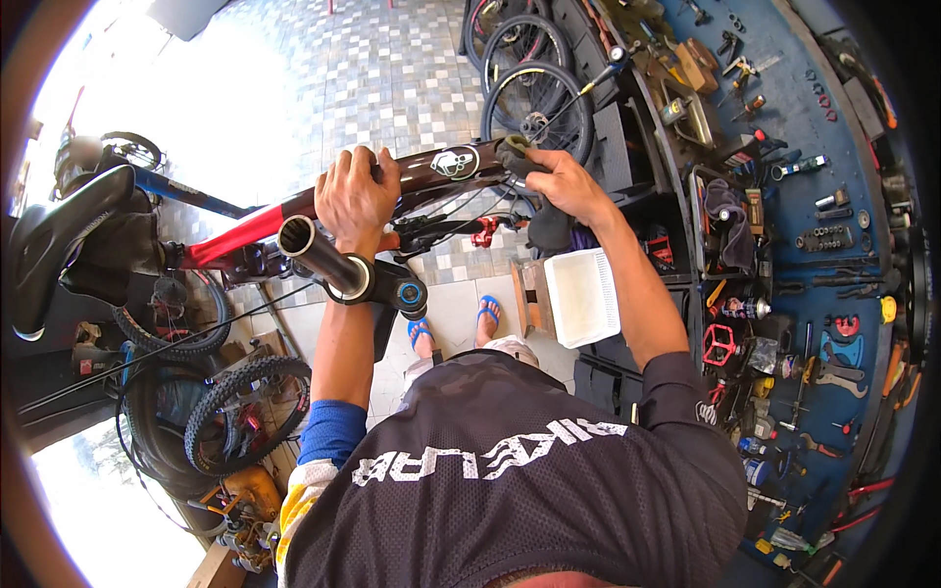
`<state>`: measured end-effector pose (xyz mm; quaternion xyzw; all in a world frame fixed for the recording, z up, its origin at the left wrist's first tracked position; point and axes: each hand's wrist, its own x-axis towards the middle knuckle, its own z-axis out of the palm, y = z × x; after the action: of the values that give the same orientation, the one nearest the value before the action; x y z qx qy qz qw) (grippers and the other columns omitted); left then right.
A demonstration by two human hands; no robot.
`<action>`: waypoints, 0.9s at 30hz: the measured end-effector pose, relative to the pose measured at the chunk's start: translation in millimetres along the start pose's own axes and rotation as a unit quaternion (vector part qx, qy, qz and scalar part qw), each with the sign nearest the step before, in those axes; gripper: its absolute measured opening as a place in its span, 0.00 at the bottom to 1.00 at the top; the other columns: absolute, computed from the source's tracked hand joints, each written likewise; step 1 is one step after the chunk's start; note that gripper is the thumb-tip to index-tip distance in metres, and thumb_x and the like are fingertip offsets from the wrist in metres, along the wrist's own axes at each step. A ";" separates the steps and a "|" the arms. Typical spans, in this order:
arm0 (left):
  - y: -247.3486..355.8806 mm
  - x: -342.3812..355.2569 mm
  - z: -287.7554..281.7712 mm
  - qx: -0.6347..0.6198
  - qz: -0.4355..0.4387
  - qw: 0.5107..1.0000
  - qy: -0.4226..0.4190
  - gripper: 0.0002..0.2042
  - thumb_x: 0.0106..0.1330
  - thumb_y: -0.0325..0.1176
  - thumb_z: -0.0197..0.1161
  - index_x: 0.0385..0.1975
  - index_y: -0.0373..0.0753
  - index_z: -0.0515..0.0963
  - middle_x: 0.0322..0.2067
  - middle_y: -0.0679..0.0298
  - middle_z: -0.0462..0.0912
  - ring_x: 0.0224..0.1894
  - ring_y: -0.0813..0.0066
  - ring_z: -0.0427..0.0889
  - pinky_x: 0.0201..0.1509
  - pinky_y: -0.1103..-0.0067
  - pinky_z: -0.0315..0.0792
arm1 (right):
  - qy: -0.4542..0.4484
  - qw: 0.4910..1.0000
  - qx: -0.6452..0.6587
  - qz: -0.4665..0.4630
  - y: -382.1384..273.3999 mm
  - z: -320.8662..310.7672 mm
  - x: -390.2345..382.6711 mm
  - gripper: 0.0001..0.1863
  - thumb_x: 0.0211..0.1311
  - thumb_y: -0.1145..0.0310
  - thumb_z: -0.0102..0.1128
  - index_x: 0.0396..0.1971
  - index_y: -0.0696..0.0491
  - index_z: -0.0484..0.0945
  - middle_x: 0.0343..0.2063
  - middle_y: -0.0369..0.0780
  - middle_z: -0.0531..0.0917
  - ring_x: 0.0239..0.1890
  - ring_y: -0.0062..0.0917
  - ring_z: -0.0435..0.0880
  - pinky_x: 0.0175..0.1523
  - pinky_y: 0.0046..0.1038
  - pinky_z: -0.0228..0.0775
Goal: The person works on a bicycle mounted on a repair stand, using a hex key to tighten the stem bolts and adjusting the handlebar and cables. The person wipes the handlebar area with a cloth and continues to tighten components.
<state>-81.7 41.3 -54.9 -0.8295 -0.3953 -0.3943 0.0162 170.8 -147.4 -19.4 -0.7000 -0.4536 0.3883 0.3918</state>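
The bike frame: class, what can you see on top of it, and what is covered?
On the bike frame: the left hand, and a dark cloth held by the right hand, with a white emblem between them. The frame's surface beneath hand and cloth cannot be seen.

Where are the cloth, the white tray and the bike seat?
Cloth (513,157), head view: its upper part.
White tray (580,296), head view: its bare inside.
Bike seat (61,235), head view: its black top.

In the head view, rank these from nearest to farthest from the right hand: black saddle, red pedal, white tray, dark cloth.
1. Dark cloth: held in the right hand.
2. White tray: just below that hand in the picture.
3. Red pedal: lower right.
4. Black saddle: far left.
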 end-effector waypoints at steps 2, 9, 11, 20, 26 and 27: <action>-1.6 -0.5 -2.1 -0.009 -0.003 1.000 -0.012 0.13 0.70 0.44 0.63 0.27 0.43 0.81 0.27 0.62 0.83 0.30 0.57 0.84 0.38 0.64 0.74 | -0.019 0.995 -0.087 -0.035 -6.6 -9.4 7.1 0.25 0.58 0.74 0.54 0.56 0.62 0.82 0.30 0.33 0.83 0.32 0.16 0.77 0.41 0.23 0.70; -4.3 -3.4 -5.2 -0.012 0.008 1.000 -0.011 0.13 0.70 0.44 0.63 0.27 0.43 0.80 0.27 0.61 0.83 0.30 0.57 0.84 0.39 0.64 0.75 | 0.012 0.811 -0.553 -0.190 -57.3 -31.6 7.9 0.21 0.57 0.74 0.59 0.49 0.38 0.86 0.40 0.41 0.82 0.43 0.42 0.87 0.44 0.40 0.80; -2.7 -2.5 -4.9 -0.014 0.010 1.000 0.005 0.14 0.70 0.44 0.63 0.27 0.42 0.80 0.27 0.60 0.83 0.30 0.56 0.84 0.39 0.64 0.75 | 0.044 0.776 -0.588 -0.222 -70.5 -48.8 -1.3 0.22 0.58 0.74 0.60 0.49 0.33 0.87 0.39 0.39 0.79 0.40 0.40 0.86 0.39 0.41 0.80; -3.7 -4.5 -6.2 -0.026 0.019 0.999 0.020 0.14 0.69 0.44 0.64 0.25 0.42 0.79 0.25 0.61 0.81 0.28 0.59 0.83 0.37 0.66 0.73 | 0.010 0.665 -0.696 -0.270 -67.5 -63.3 -29.6 0.24 0.61 0.73 0.60 0.54 0.31 0.85 0.53 0.35 0.76 0.43 0.30 0.86 0.41 0.34 0.83; -5.6 -4.6 -5.0 -0.035 0.028 0.998 0.033 0.14 0.69 0.44 0.64 0.24 0.42 0.78 0.24 0.61 0.80 0.28 0.60 0.83 0.36 0.67 0.74 | -0.102 0.547 -0.741 -0.377 -75.1 -53.7 12.5 0.20 0.64 0.67 0.59 0.51 0.26 0.85 0.56 0.32 0.74 0.44 0.23 0.82 0.40 0.26 0.79; -5.9 -3.9 -5.4 -0.033 0.029 0.998 0.034 0.14 0.69 0.44 0.64 0.24 0.42 0.78 0.24 0.61 0.80 0.28 0.60 0.83 0.36 0.67 0.74 | -0.112 0.524 -0.735 -0.415 -79.8 -52.2 22.7 0.17 0.65 0.65 0.58 0.48 0.24 0.85 0.53 0.31 0.75 0.45 0.22 0.81 0.40 0.25 0.76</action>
<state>-90.6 41.0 -55.5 -0.8267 -0.3570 -0.4346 0.0134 197.9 -114.0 68.6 -0.4228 -0.8579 -0.2139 -0.1987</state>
